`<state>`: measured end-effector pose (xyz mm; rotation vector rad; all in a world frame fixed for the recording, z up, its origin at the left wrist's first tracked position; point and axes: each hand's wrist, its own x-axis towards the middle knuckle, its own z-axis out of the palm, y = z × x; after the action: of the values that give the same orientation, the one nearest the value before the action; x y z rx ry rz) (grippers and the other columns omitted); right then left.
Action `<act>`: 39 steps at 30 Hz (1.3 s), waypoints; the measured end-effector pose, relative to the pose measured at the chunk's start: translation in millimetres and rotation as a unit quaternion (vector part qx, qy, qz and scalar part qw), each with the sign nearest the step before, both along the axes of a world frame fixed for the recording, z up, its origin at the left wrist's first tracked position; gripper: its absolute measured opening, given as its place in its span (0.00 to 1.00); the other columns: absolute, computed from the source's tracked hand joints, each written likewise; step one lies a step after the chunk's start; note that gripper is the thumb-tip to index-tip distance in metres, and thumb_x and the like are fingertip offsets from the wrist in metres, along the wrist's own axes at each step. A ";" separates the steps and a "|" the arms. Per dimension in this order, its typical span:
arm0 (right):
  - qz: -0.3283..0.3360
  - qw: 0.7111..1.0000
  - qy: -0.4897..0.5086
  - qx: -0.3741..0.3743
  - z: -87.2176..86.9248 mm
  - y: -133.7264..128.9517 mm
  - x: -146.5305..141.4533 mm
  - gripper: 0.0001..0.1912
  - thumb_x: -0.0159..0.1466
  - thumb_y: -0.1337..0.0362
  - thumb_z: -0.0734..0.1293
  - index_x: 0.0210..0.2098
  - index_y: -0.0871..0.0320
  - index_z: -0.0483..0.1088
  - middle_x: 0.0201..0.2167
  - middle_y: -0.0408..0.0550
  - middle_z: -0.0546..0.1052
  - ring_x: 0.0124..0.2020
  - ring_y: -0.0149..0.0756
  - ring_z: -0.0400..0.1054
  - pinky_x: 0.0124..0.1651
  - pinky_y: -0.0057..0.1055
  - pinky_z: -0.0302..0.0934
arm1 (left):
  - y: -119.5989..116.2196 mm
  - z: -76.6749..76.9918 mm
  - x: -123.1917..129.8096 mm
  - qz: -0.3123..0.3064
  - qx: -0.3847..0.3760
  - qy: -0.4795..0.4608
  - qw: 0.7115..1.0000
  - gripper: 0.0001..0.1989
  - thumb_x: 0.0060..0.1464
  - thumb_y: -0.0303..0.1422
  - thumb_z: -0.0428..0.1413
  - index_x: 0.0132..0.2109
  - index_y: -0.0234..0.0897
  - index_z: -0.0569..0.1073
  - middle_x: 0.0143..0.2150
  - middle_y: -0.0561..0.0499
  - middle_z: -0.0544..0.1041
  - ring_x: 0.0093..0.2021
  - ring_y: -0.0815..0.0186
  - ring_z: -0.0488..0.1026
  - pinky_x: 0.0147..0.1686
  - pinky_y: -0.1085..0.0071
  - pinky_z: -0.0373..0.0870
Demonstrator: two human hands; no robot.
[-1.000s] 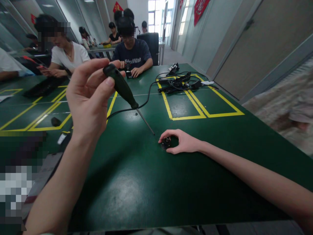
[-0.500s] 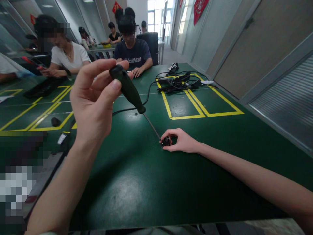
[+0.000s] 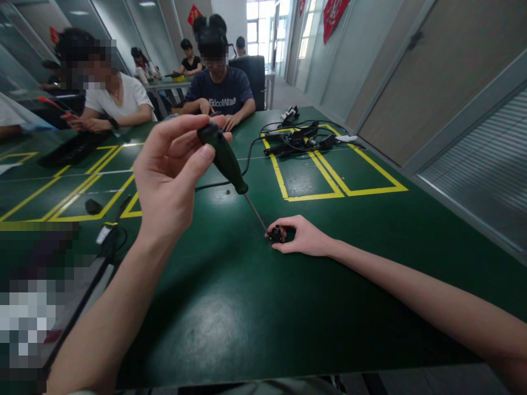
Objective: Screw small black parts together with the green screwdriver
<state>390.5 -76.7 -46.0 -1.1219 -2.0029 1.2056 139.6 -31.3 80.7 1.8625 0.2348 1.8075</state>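
Held near the top of its dark green handle, a screwdriver [image 3: 228,164] slants down to the right in my left hand [image 3: 175,170]. Thumb and fingers pinch the handle's end. Its thin metal shaft reaches a small dark round part [image 3: 275,235] with a short raised metal stub. My right hand [image 3: 302,236] grips that part between thumb and fingers, low over the green table [image 3: 230,307]. The screwdriver's tip meets the left side of the part; whether it sits in a screw is too small to tell.
Black cables and dark parts [image 3: 302,140] lie in yellow-taped boxes at the far right. A small black piece [image 3: 93,206] and a tagged cable [image 3: 106,233] are at the left. Across the table sits a person in a dark shirt [image 3: 222,90]; another in white [image 3: 119,99] is further left.
My left hand and the screwdriver handle have shifted slightly right and down. The small round part has tilted a little, with its stub now pointing more upright.
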 end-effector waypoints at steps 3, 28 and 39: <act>0.001 1.000 -0.003 -0.001 0.1 0.2 0.2 0.16 0.57 0.58 0.75 0.42 0.61 0.79 0.29 0.44 0.77 0.30 0.32 0.69 0.36 0.30 0.65 | -1.0 1.2 0.4 -0.004 0.001 -0.003 1.000 0.15 0.57 0.24 0.67 0.50 0.43 0.82 0.49 0.49 0.86 0.51 0.57 0.84 0.57 0.55 0.82; -0.008 1.000 -0.017 0.016 0.9 -0.7 -2.1 0.16 0.57 0.57 0.74 0.41 0.61 0.79 0.28 0.44 0.76 0.29 0.32 0.68 0.35 0.30 0.63 | -16.6 -1.8 8.0 -0.004 -0.068 0.017 0.998 0.13 0.58 0.33 0.68 0.50 0.45 0.80 0.52 0.54 0.85 0.53 0.58 0.83 0.61 0.56 0.79; -0.006 1.000 -0.004 0.016 -1.1 0.9 -1.5 0.15 0.58 0.58 0.75 0.40 0.60 0.79 0.27 0.43 0.77 0.29 0.32 0.68 0.34 0.29 0.64 | -4.4 -4.6 21.5 0.013 -0.026 0.027 0.999 0.14 0.56 0.37 0.69 0.49 0.49 0.80 0.54 0.53 0.83 0.57 0.57 0.81 0.60 0.54 0.79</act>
<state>389.0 -75.8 -47.2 -1.1252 -2.0113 1.1605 161.1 -35.7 76.2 1.8820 0.3246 1.7539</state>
